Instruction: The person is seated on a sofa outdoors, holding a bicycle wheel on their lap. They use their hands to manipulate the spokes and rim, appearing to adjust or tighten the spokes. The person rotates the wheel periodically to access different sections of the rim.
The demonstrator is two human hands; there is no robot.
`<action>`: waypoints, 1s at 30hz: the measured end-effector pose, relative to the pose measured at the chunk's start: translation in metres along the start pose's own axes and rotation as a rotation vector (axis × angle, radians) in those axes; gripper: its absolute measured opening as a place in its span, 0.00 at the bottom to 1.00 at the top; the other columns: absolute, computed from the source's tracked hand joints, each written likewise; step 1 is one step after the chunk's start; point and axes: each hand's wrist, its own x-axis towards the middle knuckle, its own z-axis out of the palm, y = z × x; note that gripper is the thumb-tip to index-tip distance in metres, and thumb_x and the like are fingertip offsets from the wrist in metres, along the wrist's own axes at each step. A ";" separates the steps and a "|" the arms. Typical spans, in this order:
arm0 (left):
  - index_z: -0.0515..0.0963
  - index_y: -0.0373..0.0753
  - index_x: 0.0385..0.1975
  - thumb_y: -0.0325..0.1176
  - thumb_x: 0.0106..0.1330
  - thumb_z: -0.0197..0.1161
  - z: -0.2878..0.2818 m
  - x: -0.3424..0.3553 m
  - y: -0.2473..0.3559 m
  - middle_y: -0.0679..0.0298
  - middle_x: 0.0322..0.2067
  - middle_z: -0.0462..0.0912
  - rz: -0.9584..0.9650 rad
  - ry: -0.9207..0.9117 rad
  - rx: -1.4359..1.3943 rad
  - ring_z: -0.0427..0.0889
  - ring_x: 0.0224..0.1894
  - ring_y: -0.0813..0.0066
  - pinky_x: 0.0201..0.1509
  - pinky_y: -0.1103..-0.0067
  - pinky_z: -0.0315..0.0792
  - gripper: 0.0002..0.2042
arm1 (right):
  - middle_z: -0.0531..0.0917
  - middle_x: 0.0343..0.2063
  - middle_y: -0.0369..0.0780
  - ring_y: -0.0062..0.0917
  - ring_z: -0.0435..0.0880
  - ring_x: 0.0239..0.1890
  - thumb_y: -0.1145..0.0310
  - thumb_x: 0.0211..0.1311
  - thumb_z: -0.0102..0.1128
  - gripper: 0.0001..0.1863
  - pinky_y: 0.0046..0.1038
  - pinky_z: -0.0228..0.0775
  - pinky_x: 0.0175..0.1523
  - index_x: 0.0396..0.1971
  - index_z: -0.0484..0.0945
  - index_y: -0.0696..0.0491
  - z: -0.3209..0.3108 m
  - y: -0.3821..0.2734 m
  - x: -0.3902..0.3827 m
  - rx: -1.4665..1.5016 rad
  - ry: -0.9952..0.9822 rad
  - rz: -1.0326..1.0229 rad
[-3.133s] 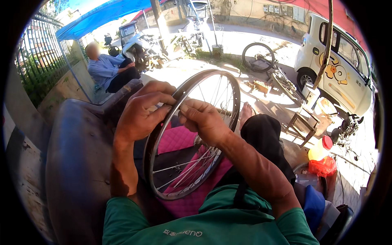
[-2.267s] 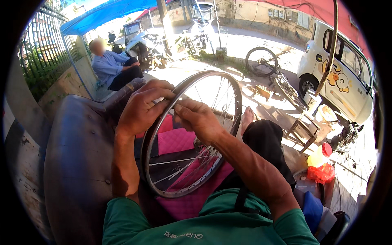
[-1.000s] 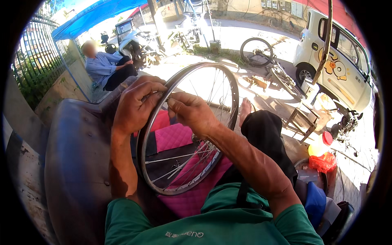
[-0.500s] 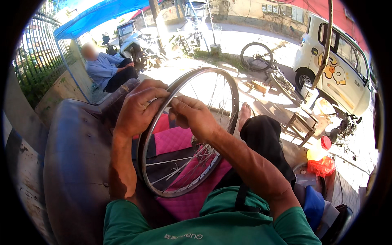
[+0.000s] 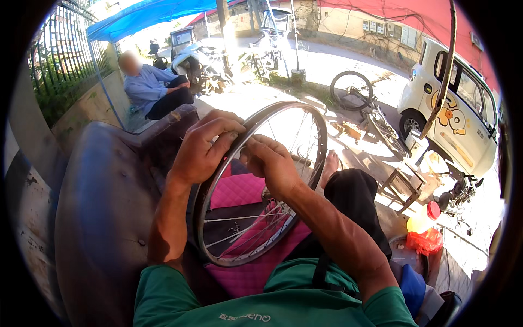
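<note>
A bare bicycle wheel [image 5: 202, 218], with a grey metal rim and no tyre, stands tilted over my lap, its spokes and hub on show. My left hand [image 5: 210, 144] is closed on the rim's upper left, thumb and fingers pressed to its outer side. Just inside the rim, close to the left fingertips, my right hand [image 5: 275, 166] is curled in a pinch. Whatever lies between its fingertips, perhaps a spoke end, is hidden. Pink quilted cloth [image 5: 239, 191] shows through the spokes, under the wheel.
A brown padded sofa [image 5: 103, 201] extends along my left. At right are a small wooden stool [image 5: 402, 188], a red-lidded yellow jar [image 5: 422, 218] and a red plastic bag [image 5: 425, 241]. Beyond lie a bicycle [image 5: 376, 120] and a parked white van [image 5: 457, 109]. A seated person [image 5: 150, 90] is at far left.
The whole view has shifted, moving the background slightly right and down. Both hands remain at the same part of the rim, with small changes in finger position.
</note>
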 end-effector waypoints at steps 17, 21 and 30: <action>0.79 0.35 0.38 0.22 0.64 0.59 0.001 -0.004 -0.001 0.57 0.40 0.81 0.006 0.032 -0.021 0.82 0.44 0.62 0.49 0.73 0.74 0.06 | 0.79 0.27 0.33 0.11 0.65 0.21 0.66 0.69 0.58 0.06 0.14 0.53 0.25 0.38 0.79 0.53 0.000 0.011 0.001 0.035 0.035 -0.053; 0.79 0.34 0.39 0.21 0.64 0.57 0.000 -0.005 -0.002 0.57 0.41 0.81 0.004 0.027 -0.037 0.81 0.44 0.64 0.49 0.73 0.73 0.07 | 0.80 0.28 0.33 0.11 0.66 0.21 0.67 0.68 0.59 0.06 0.15 0.54 0.25 0.39 0.80 0.53 0.003 0.008 -0.001 0.035 0.034 -0.042; 0.78 0.35 0.38 0.23 0.64 0.57 0.007 -0.005 -0.007 0.57 0.36 0.78 0.077 0.068 -0.126 0.79 0.41 0.57 0.47 0.70 0.72 0.05 | 0.79 0.25 0.33 0.11 0.64 0.19 0.68 0.68 0.57 0.06 0.16 0.51 0.23 0.38 0.79 0.53 -0.007 0.002 -0.002 0.094 0.009 0.030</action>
